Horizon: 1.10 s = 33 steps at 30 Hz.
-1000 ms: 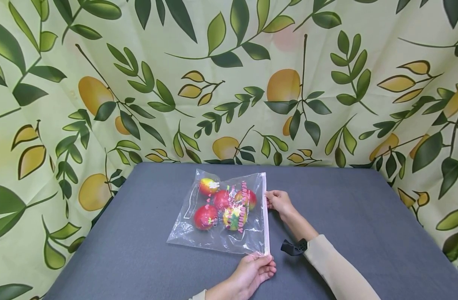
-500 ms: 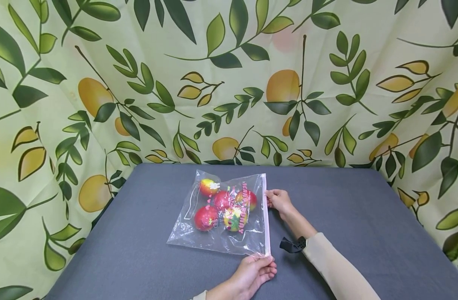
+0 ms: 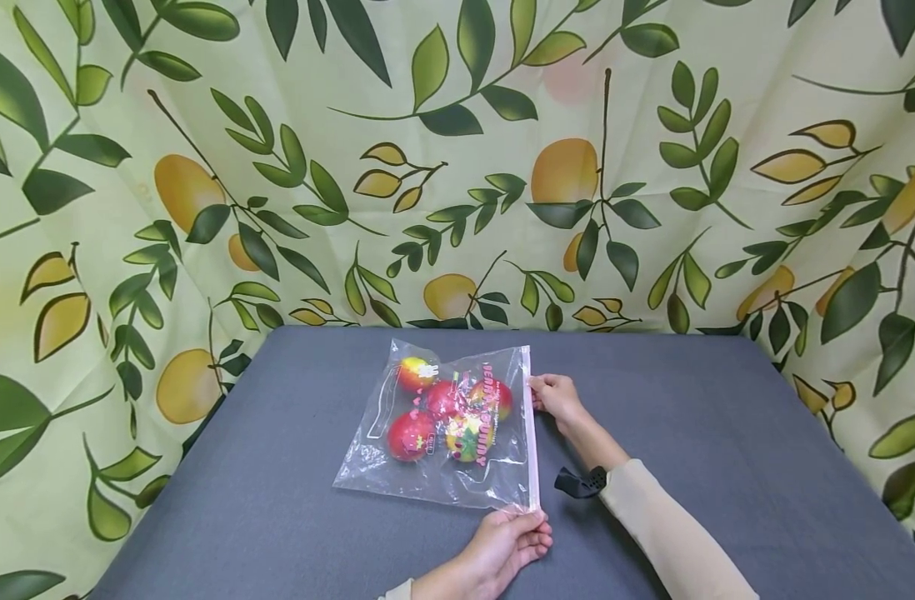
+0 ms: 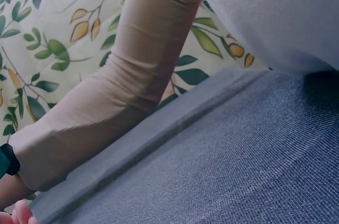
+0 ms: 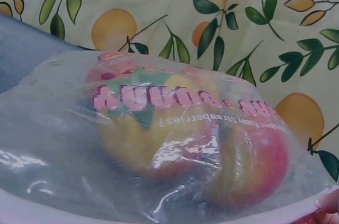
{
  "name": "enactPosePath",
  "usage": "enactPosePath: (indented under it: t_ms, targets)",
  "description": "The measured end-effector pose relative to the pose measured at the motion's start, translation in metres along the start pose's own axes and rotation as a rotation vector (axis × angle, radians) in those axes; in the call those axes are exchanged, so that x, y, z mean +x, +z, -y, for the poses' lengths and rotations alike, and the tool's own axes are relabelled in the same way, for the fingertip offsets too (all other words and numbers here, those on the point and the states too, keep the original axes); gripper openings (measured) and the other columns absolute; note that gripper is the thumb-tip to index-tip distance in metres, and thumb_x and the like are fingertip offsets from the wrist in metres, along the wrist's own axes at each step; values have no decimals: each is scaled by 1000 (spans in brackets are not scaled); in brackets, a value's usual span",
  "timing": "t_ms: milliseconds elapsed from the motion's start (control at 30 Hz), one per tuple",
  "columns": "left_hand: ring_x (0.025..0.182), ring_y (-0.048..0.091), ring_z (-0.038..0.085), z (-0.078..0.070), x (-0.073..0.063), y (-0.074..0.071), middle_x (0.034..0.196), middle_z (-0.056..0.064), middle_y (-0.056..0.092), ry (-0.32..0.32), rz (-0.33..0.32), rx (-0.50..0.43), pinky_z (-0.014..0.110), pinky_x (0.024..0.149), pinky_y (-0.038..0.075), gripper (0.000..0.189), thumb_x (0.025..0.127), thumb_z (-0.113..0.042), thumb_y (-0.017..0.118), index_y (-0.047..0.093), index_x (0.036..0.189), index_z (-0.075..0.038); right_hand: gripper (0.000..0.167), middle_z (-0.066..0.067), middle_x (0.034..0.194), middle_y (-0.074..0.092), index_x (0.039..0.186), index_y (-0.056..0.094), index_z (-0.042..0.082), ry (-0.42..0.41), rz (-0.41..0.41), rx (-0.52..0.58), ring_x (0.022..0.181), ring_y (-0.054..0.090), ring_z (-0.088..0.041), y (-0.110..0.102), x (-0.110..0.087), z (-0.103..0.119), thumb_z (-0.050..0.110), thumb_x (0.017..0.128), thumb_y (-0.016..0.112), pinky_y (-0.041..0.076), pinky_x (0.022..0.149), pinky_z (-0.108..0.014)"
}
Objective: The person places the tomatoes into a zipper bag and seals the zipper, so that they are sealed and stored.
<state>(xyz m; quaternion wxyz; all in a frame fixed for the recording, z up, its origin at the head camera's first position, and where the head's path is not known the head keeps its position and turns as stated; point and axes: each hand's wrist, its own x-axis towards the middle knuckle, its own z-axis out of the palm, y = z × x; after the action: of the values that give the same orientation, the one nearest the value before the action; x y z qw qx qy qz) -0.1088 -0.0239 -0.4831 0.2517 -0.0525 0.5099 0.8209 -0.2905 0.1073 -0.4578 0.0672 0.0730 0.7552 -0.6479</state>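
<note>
A clear plastic zip bag (image 3: 416, 490) with pink lettering lies flat on the table in the head view. Its pale pink zip strip (image 3: 532, 454) runs down the right side. Inside are several red and yellow round fruits (image 3: 410, 436), probably apples or mangoes. My left hand (image 3: 500, 546) pinches the near end of the strip at the bag's corner. Farther up the same edge, my right hand (image 3: 557, 398) grips the strip between thumb and fingers. The right wrist view shows the lettered bag (image 5: 42, 134) up close, with a fingertip (image 5: 329, 202) on the strip.
A dark grey-blue cloth covers the table (image 3: 262, 467). Behind it hangs a curtain (image 3: 472, 242) printed with leaves and fruit. A black strap (image 3: 580, 483) is on the right wrist. The sleeved right arm (image 4: 116, 81) crosses the left wrist view.
My right hand and wrist have shifted slightly away and to the left, up along the zip strip. My left hand and the bag have barely moved.
</note>
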Motion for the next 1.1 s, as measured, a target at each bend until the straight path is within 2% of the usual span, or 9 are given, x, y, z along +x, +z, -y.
enactPosePath:
  t_ms: [267, 1100]
  targets:
    - [70, 57, 5, 1, 0, -1, 75, -5, 59, -6, 7, -1, 17, 69, 50, 7, 94, -10, 53, 60, 92, -8, 29, 5, 62, 51, 110, 57, -16, 15, -10, -29, 56, 48, -2, 0, 2, 0, 10, 98, 49, 45, 54, -14]
    - [69, 58, 4, 1, 1, -2, 74, -6, 59, -5, 25, -2, 15, 67, 49, 7, 95, -10, 53, 59, 92, -9, 30, 6, 62, 50, 112, 55, -16, 31, -44, -1, 56, 47, -2, 2, 11, 7, 10, 99, 48, 44, 54, -13]
